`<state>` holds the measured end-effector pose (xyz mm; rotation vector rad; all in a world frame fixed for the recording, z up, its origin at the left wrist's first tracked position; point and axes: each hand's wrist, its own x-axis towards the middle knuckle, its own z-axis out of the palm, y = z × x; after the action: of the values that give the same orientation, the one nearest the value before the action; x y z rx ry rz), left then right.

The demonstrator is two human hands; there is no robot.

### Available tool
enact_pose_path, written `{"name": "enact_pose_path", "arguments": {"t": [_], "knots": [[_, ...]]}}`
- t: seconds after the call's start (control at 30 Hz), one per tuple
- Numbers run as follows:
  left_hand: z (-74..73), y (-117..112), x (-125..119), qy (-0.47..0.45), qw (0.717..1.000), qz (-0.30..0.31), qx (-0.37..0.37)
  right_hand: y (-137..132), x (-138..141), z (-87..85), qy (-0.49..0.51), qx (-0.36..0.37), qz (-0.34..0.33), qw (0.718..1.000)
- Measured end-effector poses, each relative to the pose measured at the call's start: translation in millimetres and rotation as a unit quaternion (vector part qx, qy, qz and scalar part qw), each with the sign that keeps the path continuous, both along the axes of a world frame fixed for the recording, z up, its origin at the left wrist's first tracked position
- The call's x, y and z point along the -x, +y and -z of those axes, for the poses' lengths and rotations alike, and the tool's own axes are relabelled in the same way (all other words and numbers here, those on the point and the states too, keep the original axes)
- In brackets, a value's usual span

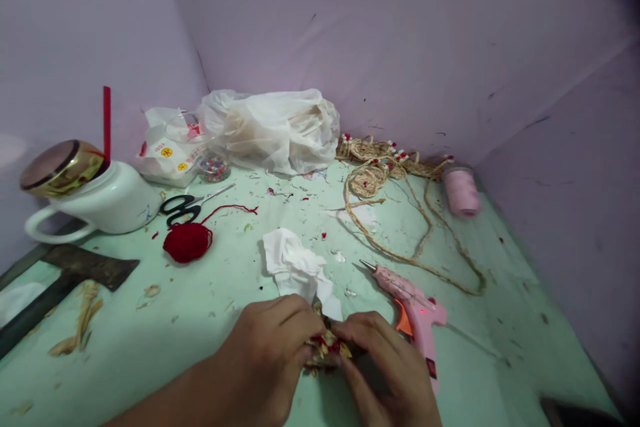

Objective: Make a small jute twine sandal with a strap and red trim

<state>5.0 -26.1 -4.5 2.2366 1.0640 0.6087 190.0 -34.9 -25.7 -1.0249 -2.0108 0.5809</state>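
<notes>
My left hand [280, 347] and my right hand [390, 363] meet at the front middle of the table, both closed on a small brown, yellow and red craft piece [327, 347]. Its exact kind is unclear, since my fingers cover much of it. Just behind it lies a crumpled white tissue [295, 263]. A pink hot glue gun [415, 303] with an orange trigger rests beside my right hand, nozzle toward the back left.
Left side: a hammer-like tool with a dark head [83, 267], white mug [115, 200], scissors [190, 207], red yarn ball [187, 242]. Behind: a white plastic bag [280, 130], coiled jute rope [367, 180], pink thread spool [461, 191]. Purple walls bound the table [220, 320].
</notes>
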Motion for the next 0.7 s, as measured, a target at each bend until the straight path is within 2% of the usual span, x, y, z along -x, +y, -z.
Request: {"name": "enact_pose_path", "arguments": {"t": [0.13, 0.33, 0.47, 0.6, 0.7], "knots": [[5.7, 3, -2, -0.007, 0.999, 0.008, -0.049, 2, -1, 7.1, -0.032, -0.001, 0.016, 0.999], [12.4, 3, -1, -0.010, 0.996, -0.020, -0.088, -1, -9, 17.1, -0.081, -0.046, 0.040, 0.995], [10.9, 3, -1, -0.002, 0.998, -0.015, -0.069, -4, -5, 15.2, -0.032, 0.005, 0.076, 0.997], [6.9, 3, -1, 0.018, 0.999, -0.007, -0.035, -5, 0, 11.0, -0.009, 0.053, 0.066, 0.996], [6.7, 3, 0, 0.028, 0.999, -0.002, -0.035, -5, 1, 9.4, -0.019, 0.062, 0.069, 0.996]]}}
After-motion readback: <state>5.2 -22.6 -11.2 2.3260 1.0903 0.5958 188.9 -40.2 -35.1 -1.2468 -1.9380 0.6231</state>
